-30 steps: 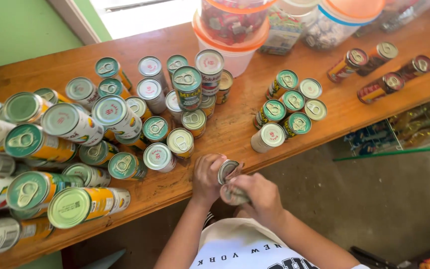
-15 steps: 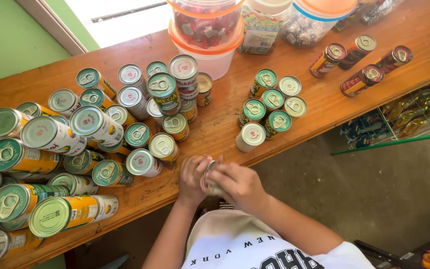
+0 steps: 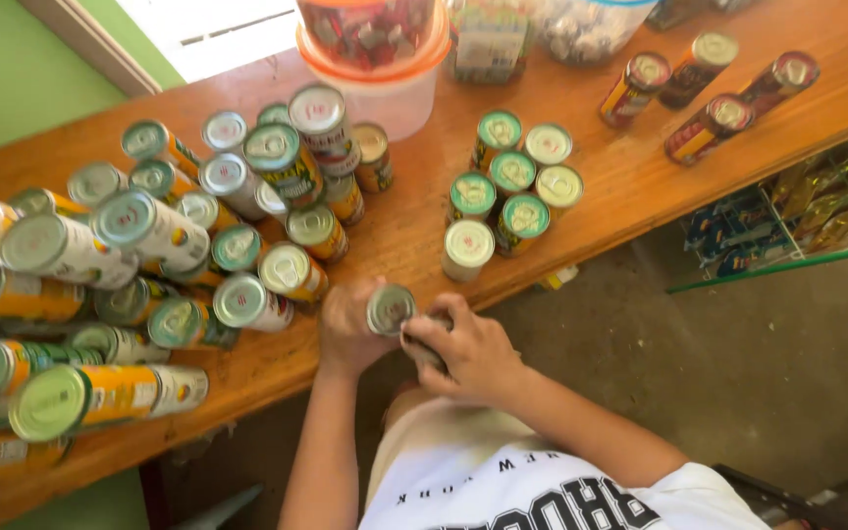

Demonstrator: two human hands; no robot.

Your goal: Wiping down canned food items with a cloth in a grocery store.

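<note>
Both hands meet at the front edge of a long wooden counter [image 3: 414,226]. Between them is a small drink can [image 3: 390,308] with a silver top, tilted toward me. My left hand [image 3: 344,332] wraps its left side. My right hand [image 3: 470,355] grips its lower body from the right, fingers curled over it. Just left of the hands stand several yellow and green cans [image 3: 247,245], some upright, some stacked. A tighter group of green-topped cans [image 3: 507,182] stands just beyond my right hand.
Clear plastic tubs with orange lids [image 3: 375,49] and jars sit at the back of the counter. Several dark red cans [image 3: 714,93] lie at the far right. Below the counter's right end is a wire rack of packets [image 3: 797,221] and a concrete floor [image 3: 738,373].
The view has shifted, so the counter sits higher and more to the left. Both hands have stayed together on the can at the counter's edge, turning it slightly.
</note>
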